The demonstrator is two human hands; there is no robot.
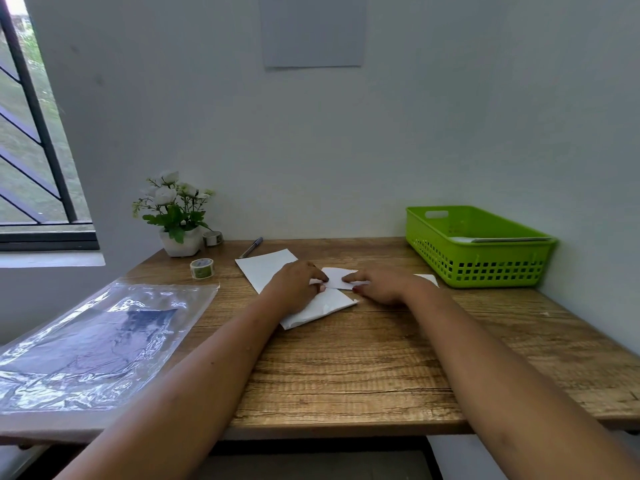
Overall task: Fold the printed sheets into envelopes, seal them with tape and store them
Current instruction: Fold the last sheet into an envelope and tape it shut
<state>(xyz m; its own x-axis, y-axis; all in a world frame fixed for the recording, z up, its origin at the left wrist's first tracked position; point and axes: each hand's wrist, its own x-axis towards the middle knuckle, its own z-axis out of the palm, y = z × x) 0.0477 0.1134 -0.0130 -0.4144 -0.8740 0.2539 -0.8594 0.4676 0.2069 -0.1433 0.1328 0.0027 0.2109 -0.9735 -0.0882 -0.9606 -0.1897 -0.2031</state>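
- At the left edge of the worktop (346, 368) lies a clear plastic sleeve (100, 341), flat; something dark shows through it, but what it is cannot be told.
- Just past it stands a tape roll (202, 268), untouched, so sealing looks not yet begun. A second roll (212, 238) sits beside a potted plant (176, 216), and a pen (251, 247) lies nearby.
- At the centre, a white sheet (266, 268) is partly folded, with flaps meeting in the middle.
- Left hand (298, 285) lies flat on the sheet, fingers together, pressing a flap down.
- Right hand (381, 284) also presses flat, forefinger pointing at the centre fold; neither hand grips anything.
- Behind the right wrist, a corner of more white paper (427, 279) shows.
- At the far right, a green basket (485, 268) holds something flat and pale, probably finished envelopes; how many cannot be told.
- Folding is under way; taping and storing this sheet remain.
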